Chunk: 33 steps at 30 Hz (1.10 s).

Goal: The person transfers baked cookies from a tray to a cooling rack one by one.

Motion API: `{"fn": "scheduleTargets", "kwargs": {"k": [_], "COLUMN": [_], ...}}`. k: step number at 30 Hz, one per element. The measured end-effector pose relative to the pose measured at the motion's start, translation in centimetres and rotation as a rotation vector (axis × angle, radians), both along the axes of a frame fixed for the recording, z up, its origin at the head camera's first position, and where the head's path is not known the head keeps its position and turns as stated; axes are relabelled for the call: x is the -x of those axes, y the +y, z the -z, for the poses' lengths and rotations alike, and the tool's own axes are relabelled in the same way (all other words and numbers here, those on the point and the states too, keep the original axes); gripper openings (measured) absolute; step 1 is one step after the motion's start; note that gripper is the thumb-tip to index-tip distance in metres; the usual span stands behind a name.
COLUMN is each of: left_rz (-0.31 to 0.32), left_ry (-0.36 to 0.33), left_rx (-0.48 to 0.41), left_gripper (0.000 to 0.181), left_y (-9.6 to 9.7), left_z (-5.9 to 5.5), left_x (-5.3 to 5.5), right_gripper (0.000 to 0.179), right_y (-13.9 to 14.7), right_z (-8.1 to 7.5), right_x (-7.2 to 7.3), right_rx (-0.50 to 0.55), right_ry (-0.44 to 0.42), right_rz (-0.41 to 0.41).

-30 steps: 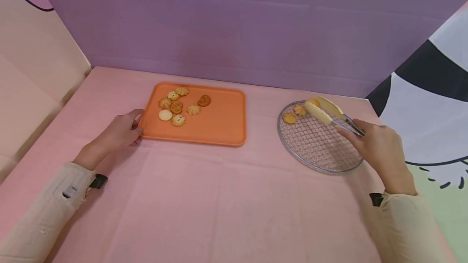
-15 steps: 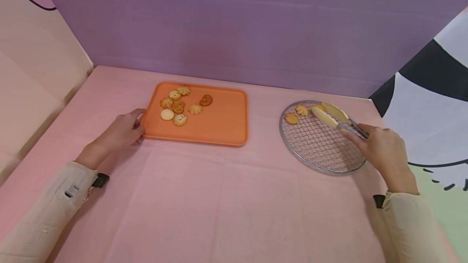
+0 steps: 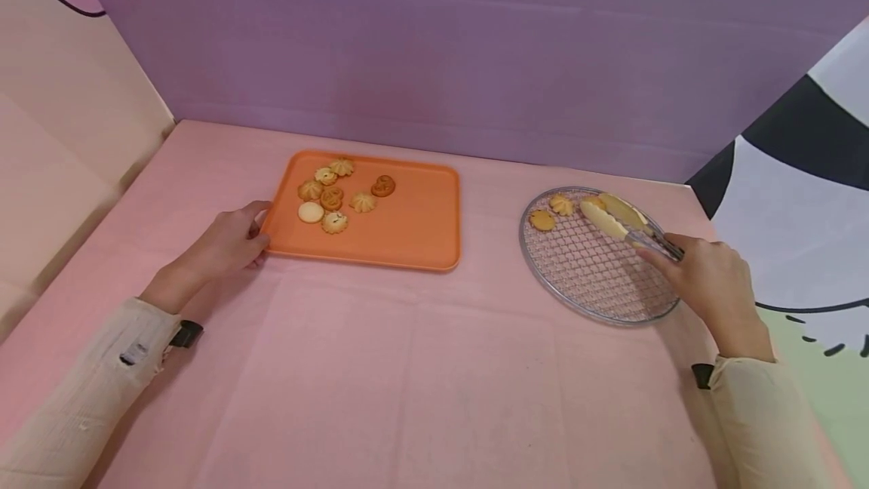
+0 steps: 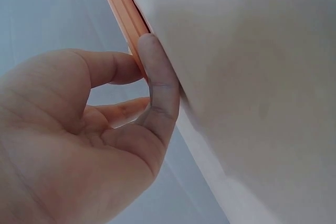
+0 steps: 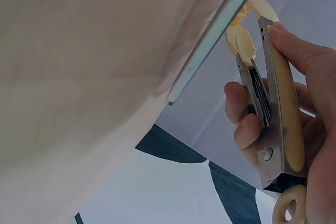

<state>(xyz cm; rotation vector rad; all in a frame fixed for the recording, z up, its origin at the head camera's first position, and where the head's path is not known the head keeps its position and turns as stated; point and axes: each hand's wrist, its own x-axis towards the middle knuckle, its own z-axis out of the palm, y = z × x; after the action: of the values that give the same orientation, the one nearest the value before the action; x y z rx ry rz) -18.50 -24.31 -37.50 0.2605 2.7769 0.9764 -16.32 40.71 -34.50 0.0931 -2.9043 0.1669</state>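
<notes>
My left hand pinches the left edge of an orange tray, thumb and fingers on either side of its rim. On the tray's left half lie several cookies, among them a pale round one and a fluted one. My right hand grips metal tongs with cream tips, held over a round wire rack. Three cookies are at the rack's back left: a round one, a fluted one and one partly hidden behind the tong tips, which are spread around it.
A pink cloth covers the table, with bare cloth between tray and rack. Behind it rises a purple backdrop. A printed panel stands at the right, and a pale panel at the left.
The tongs have shifted slightly right and lower at the back of the rack, their tips now nearer the rearmost cookie. My left hand stays on the tray's edge.
</notes>
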Motion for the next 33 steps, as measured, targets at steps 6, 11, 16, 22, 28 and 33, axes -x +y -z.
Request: {"fn": "scheduleTargets", "kwargs": {"k": [6, 11, 16, 22, 28, 33], "left_rz": [0.000, -0.006, -0.004, 0.000, -0.002, 0.004], "left_ry": [0.005, -0.007, 0.004, 0.008, 0.001, 0.002], "left_rx": [0.000, -0.001, 0.008, 0.006, 0.008, 0.004], "left_gripper": [0.056, 0.056, 0.056, 0.056, 0.056, 0.056], "left_y": [0.1, 0.1, 0.0, 0.0, 0.1, 0.0], "left_z": [-0.1, -0.1, 0.0, 0.0, 0.0, 0.0], "left_x": [-0.1, -0.1, -0.1, 0.0, 0.0, 0.0], "right_gripper": [0.057, 0.057, 0.060, 0.062, 0.059, 0.060], "right_y": [0.0, 0.0, 0.1, 0.1, -0.4, -1.4], "right_z": [0.1, 0.2, 0.1, 0.0, -0.4, -0.9], "right_x": [0.0, 0.0, 0.0, -0.1, -0.2, -0.3], "right_rx": [0.002, 0.007, -0.004, -0.011, 0.004, 0.011], "right_ry": [0.012, 0.021, 0.037, 0.046, 0.075, 0.081], "right_rz": [-0.015, -0.020, -0.017, -0.010, -0.027, -0.040]}}
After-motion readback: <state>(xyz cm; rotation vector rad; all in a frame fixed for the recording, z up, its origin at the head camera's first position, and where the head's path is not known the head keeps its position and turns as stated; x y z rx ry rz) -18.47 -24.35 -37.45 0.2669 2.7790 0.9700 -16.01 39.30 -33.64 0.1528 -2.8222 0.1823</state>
